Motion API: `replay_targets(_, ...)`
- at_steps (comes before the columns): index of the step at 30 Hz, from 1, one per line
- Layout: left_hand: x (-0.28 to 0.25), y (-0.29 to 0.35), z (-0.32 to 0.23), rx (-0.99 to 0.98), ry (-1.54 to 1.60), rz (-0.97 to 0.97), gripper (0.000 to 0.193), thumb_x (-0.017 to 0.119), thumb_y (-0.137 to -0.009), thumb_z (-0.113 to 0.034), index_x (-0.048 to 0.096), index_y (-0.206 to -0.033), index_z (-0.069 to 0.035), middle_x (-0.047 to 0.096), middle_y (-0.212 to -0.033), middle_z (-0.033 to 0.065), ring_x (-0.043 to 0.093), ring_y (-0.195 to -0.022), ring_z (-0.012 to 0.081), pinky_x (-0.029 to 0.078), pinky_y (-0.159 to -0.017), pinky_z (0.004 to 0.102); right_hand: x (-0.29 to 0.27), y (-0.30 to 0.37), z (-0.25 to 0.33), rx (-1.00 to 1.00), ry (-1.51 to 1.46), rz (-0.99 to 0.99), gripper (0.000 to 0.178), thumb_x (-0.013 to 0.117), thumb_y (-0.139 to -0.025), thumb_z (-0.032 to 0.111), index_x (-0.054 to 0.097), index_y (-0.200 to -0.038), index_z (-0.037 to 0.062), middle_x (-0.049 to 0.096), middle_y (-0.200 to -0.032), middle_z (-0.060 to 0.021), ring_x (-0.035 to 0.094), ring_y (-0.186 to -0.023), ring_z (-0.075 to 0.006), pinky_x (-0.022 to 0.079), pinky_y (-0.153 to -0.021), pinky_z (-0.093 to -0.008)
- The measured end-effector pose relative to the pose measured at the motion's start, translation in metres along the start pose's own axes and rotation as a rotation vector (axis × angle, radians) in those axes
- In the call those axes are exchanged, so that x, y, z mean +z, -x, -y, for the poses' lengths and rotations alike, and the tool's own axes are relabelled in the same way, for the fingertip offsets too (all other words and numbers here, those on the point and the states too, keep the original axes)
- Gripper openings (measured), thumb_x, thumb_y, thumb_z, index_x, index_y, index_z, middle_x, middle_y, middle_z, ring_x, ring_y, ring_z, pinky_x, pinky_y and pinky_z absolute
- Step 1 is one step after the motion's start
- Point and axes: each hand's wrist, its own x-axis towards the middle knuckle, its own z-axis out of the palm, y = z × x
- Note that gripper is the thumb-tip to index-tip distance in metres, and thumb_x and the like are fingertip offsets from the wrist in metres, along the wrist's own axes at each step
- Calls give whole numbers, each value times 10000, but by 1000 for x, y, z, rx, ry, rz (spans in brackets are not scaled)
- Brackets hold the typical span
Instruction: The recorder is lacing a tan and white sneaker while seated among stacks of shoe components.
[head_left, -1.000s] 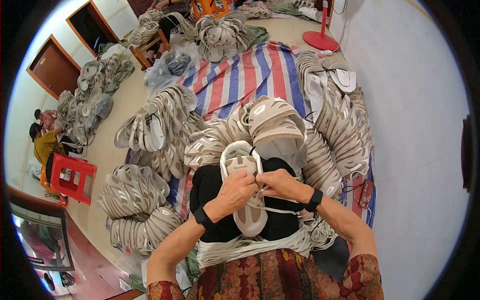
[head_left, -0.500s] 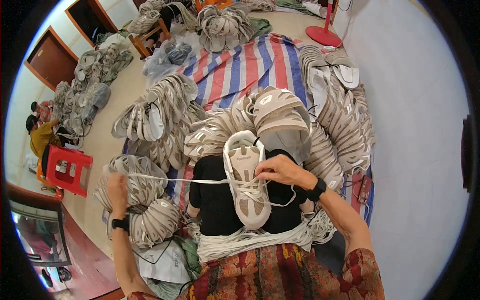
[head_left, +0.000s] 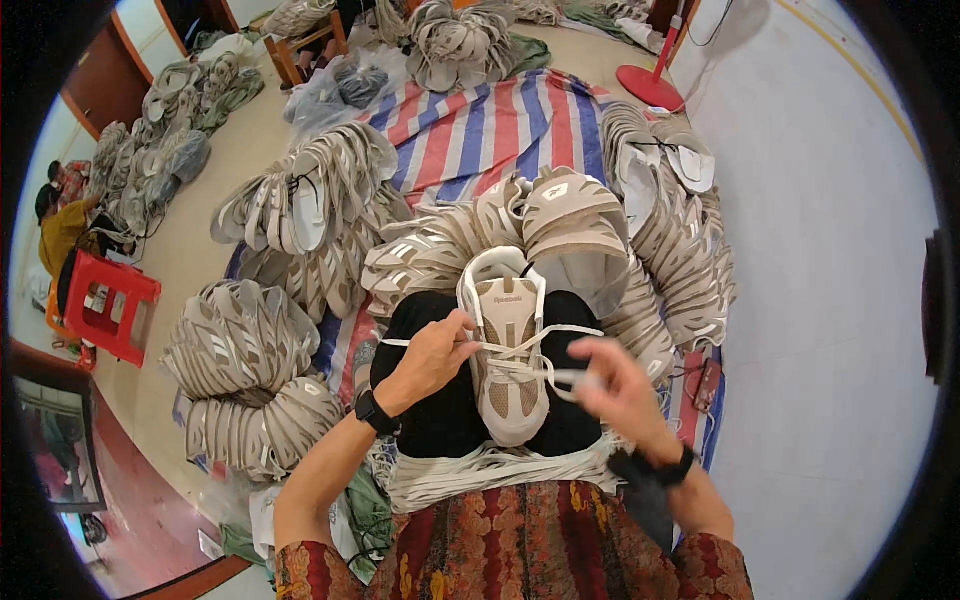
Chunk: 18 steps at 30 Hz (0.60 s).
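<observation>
Sitting far left, cut by the lens rim, a person in yellow (head_left: 62, 232) is mostly hidden beside a red stool (head_left: 100, 303). Right of that, bundles of beige shoe uppers (head_left: 240, 340) lie in fanned stacks on the floor; individual pieces are hard to separate.

Left hand (head_left: 432, 358): fingers curled together, thumb and forefinger pinching a white lace (head_left: 545, 345) at the shoe's left eyelets. A black watch (head_left: 373, 412) sits on the wrist.

Beige shoe upper (head_left: 508, 355): rests on a black cushion (head_left: 440, 410) on the lap, near centre. Long axis runs near to far, toe toward the person, collar opening pointing away toward the striped tarp (head_left: 500, 125). Loose white laces (head_left: 480, 468) are heaped at the cushion's near edge.

Right hand (head_left: 618, 385): motion-blurred, fingers loosely bent; it seems to pinch the lace's other end, but the grip cannot be made out clearly. Dark band (head_left: 655, 468) on the wrist.

Far right: more stacked uppers (head_left: 680, 250), then bare pale floor.
</observation>
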Motion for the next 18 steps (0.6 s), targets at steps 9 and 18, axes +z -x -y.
replay_targets(9,-4,0,5,-239,329,83,183,637,-779,-69,500,-899,-53,487,-586,-30,397,-496,33,331,-459,190,-53,-41,-13,-152,413,593,178,578,-827,192,598,-764,27,452,-534,-87,451,-477,-173,375,-481,-309)
replay_targets(18,-82,38,30,-556,1085,-389,163,605,-780,-42,501,-882,-116,444,-582,-55,365,-421,31,249,-336,174,-56,-48,-48,235,-413,549,194,605,-755,144,514,-633,24,485,-1028,-81,463,-979,-174,343,-870,-292)
